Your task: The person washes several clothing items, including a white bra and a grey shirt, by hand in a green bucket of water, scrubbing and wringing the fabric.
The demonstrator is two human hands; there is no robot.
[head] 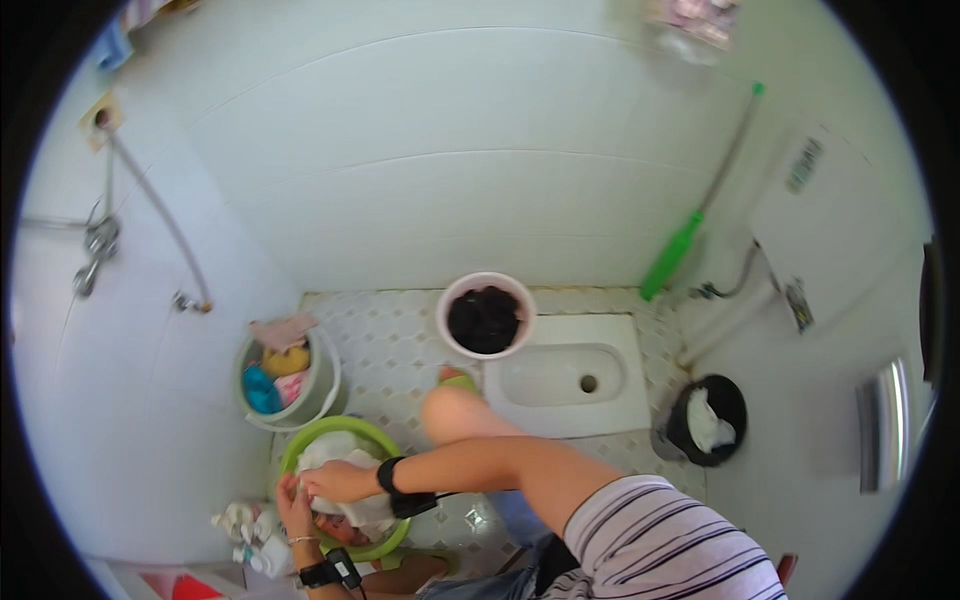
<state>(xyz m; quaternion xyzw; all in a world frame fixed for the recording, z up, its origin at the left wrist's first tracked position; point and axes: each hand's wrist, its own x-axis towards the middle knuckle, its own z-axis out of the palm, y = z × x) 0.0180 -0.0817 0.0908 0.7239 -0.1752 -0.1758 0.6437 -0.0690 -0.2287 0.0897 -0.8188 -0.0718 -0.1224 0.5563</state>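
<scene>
A green plastic basin (394, 442) stands on the tiled floor at lower left, holding wet white cloth (367, 506) and an orange-red patterned item (341, 529). My right hand (337, 481) reaches across from the right, fingers closed on the white cloth over the basin. Close beside it, my left hand (289, 499) is at the basin's left rim, its fingertips meeting the same cloth. Both wrists wear black straps with small boxes.
A bucket of coloured clothes (322, 382) stands behind the basin. A pink basin (529, 315) with dark cloth rests near a squat toilet (562, 420). Bottles (270, 555) are at left, a black bin (679, 427) at right, and a green brush (671, 255) leans on the wall.
</scene>
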